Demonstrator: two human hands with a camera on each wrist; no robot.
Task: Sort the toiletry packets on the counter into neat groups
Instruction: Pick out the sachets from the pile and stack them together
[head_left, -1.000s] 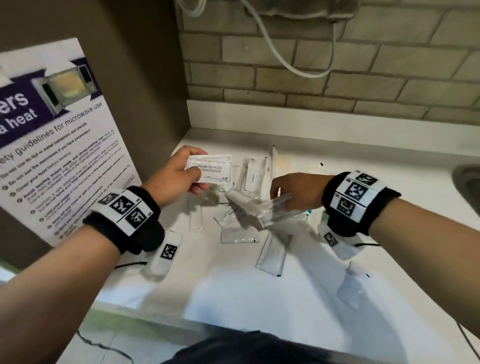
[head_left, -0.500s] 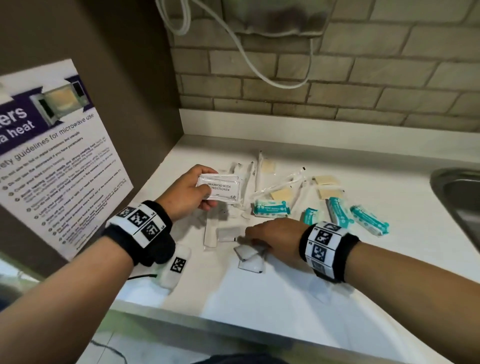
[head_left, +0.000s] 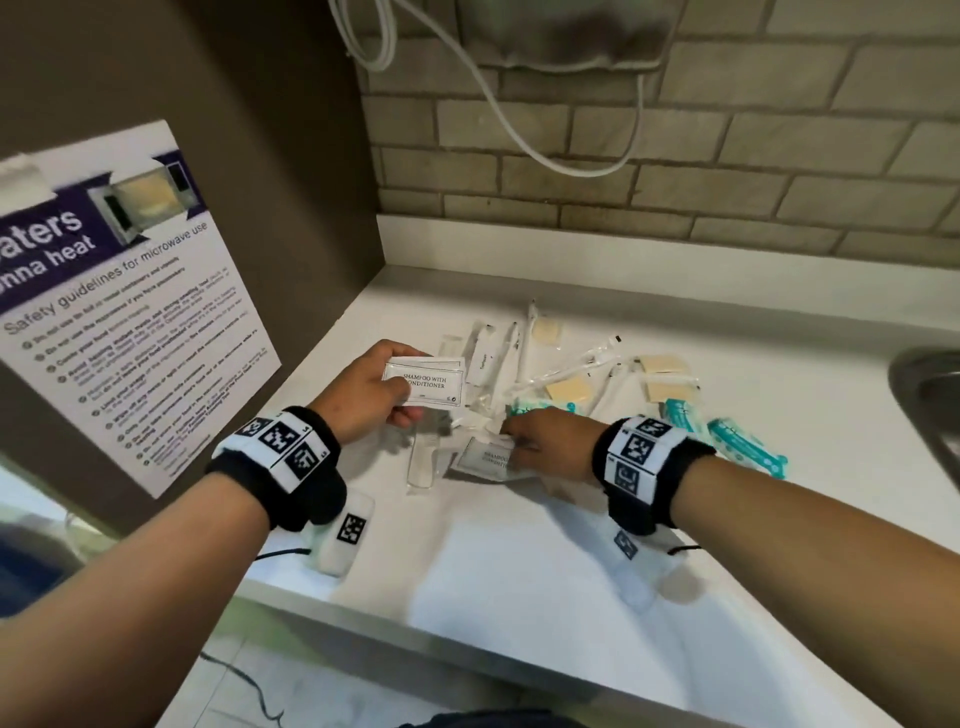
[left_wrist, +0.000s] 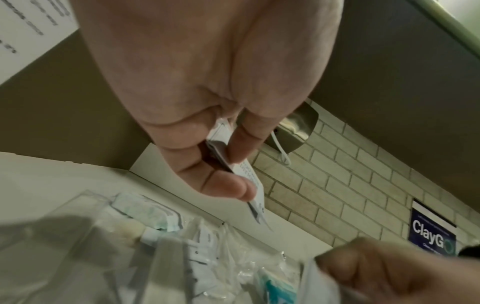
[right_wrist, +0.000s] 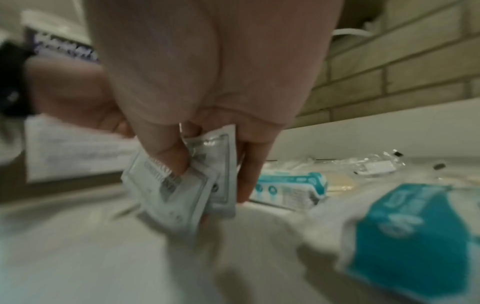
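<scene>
White shampoo sachets (head_left: 431, 382) sit pinched between the left hand's (head_left: 363, 392) thumb and fingers. Just right of that grip, the right hand (head_left: 545, 441) pinches 2 more sachets (right_wrist: 182, 185) low over the counter (head_left: 519, 571).

On the surface (head_left: 519, 545) the packets lie in a loose heap near the back wall. The left hand (head_left: 363, 395) holds shampoo sachets (head_left: 428, 382) above the heap's left edge; the right hand (head_left: 550, 441) grips more sachets (head_left: 485, 457) just before the heap, low over the surface. Wet-wipe packs (head_left: 743, 447) lie right of that hand, the sink (head_left: 930, 395) further right. A poster (head_left: 119, 322) hangs on the left wall
</scene>
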